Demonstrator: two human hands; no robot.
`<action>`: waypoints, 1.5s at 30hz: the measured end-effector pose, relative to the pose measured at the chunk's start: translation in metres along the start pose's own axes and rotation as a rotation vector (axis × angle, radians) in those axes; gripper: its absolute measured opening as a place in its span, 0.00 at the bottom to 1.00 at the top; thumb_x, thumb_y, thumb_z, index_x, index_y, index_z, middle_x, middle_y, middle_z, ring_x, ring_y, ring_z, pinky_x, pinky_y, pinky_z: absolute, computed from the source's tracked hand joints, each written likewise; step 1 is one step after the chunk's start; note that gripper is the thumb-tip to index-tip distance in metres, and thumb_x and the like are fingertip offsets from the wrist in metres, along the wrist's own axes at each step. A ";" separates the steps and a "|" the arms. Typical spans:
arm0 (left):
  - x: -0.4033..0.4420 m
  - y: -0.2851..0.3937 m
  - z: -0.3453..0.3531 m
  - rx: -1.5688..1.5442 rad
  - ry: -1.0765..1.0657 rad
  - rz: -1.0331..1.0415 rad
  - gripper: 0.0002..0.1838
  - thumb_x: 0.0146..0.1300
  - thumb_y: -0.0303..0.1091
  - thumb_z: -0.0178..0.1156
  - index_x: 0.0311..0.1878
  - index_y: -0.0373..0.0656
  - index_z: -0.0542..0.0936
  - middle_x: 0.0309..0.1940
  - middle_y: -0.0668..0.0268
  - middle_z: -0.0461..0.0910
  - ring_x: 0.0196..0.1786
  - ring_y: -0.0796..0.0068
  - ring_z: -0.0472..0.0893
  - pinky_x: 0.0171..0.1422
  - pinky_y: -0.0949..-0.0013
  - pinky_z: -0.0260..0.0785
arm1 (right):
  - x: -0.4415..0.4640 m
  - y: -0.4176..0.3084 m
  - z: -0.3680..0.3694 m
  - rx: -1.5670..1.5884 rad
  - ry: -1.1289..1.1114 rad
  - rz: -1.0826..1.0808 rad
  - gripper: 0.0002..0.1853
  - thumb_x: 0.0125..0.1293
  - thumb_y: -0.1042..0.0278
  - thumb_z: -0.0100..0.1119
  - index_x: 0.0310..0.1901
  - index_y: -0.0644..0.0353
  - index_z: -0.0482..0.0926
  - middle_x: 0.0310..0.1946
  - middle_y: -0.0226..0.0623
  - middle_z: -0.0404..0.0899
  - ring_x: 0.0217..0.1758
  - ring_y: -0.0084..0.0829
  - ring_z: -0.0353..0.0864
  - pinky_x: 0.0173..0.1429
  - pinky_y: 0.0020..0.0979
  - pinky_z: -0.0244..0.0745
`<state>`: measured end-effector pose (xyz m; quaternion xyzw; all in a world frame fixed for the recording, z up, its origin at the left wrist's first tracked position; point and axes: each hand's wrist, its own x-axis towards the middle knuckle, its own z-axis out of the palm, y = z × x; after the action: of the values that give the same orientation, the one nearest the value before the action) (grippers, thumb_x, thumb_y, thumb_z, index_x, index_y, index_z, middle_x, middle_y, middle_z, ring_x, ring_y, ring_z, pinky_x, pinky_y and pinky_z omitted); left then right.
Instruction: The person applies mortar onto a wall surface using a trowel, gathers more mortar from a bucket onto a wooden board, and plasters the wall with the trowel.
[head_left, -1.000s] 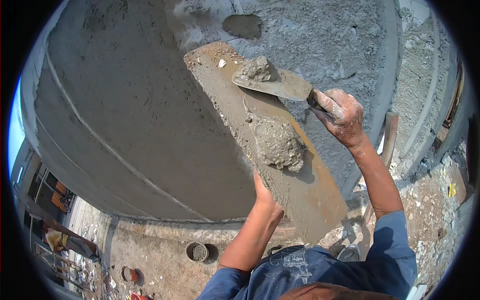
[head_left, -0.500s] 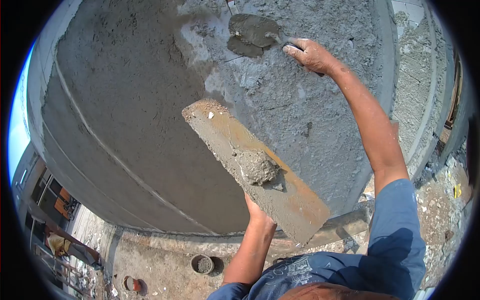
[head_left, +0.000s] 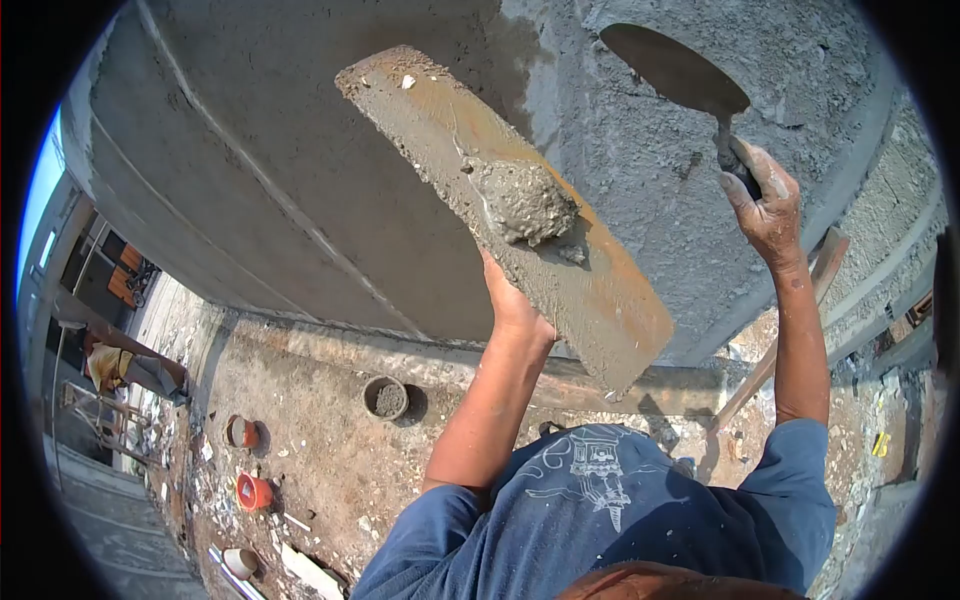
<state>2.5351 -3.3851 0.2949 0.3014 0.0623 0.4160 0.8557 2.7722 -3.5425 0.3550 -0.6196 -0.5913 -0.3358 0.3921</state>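
Observation:
My left hand [head_left: 515,305] grips a long mortar board [head_left: 615,300] from beneath; its fingers are mostly hidden under the board. A lump of wet mortar [head_left: 525,203] sits near the middle of the board. My right hand [head_left: 765,200] is closed round the dark handle of a trowel [head_left: 680,72], whose leaf-shaped blade points up and left. The blade is in front of the rough grey wall [head_left: 640,220] and looks free of a mortar heap. To the left, the wall carries smoother, darker plaster [head_left: 330,190].
A bucket of mortar [head_left: 386,399] stands on the littered ground below the wall. Orange buckets [head_left: 254,491] and a pale bucket [head_left: 240,563] lie farther left. A wooden plank [head_left: 745,395] leans at the right. Another person [head_left: 125,365] bends at the far left.
The trowel has come away from the wall, and my right hand has moved right and down with it. The view has tilted downward, showing more ground. My left hand still holds the board.

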 end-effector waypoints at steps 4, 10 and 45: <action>0.006 0.000 0.006 -0.038 -0.041 -0.030 0.36 0.70 0.66 0.36 0.67 0.47 0.64 0.59 0.60 0.68 0.60 0.59 0.71 0.64 0.50 0.68 | -0.050 -0.037 -0.007 -0.081 -0.089 -0.393 0.26 0.45 0.60 0.74 0.49 0.48 0.79 0.31 0.30 0.77 0.30 0.30 0.78 0.33 0.33 0.71; 0.016 -0.020 0.049 -0.001 -0.130 -0.125 0.33 0.71 0.63 0.38 0.66 0.46 0.65 0.57 0.61 0.71 0.57 0.62 0.74 0.58 0.57 0.73 | -0.017 -0.020 -0.014 -0.193 -0.059 -0.340 0.25 0.46 0.60 0.73 0.50 0.45 0.78 0.30 0.27 0.75 0.29 0.29 0.77 0.31 0.32 0.72; 0.014 0.030 -0.056 0.064 0.061 0.264 0.23 0.71 0.46 0.46 0.61 0.40 0.69 0.50 0.61 0.77 0.46 0.64 0.81 0.45 0.61 0.79 | 0.179 0.084 0.016 -0.228 -0.026 0.179 0.30 0.70 0.41 0.47 0.62 0.57 0.71 0.49 0.54 0.79 0.52 0.49 0.79 0.57 0.43 0.72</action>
<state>2.5038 -3.3341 0.2683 0.3214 0.0614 0.5318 0.7811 2.8681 -3.4439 0.4972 -0.7148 -0.4965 -0.3564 0.3400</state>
